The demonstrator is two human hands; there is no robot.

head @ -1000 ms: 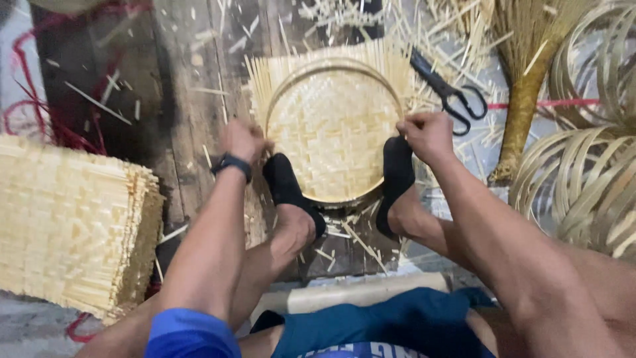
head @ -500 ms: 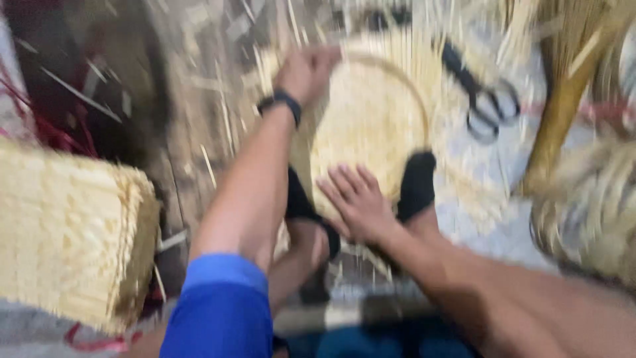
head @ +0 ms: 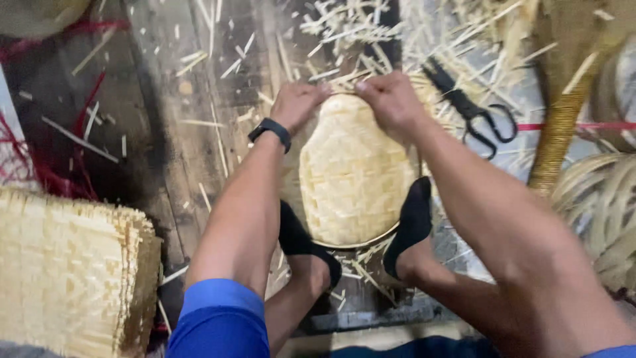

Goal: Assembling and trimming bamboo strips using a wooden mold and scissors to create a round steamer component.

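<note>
left hand [head: 296, 104] – right hand [head: 392, 101] grip woven tray [head: 351, 176] rim | plank floor [head: 199, 139] – strewn splinters

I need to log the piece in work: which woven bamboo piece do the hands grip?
The round woven tray between the feet; left hand and right hand grip its far edge. The stacked mats lie untouched.

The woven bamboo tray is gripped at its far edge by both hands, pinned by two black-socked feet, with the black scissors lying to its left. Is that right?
Not quite: in the head view the black scissors lie to the right of the woven bamboo tray, not the left. Both the left hand and right hand grip its far edge, and the black-socked feet pin it.
</note>
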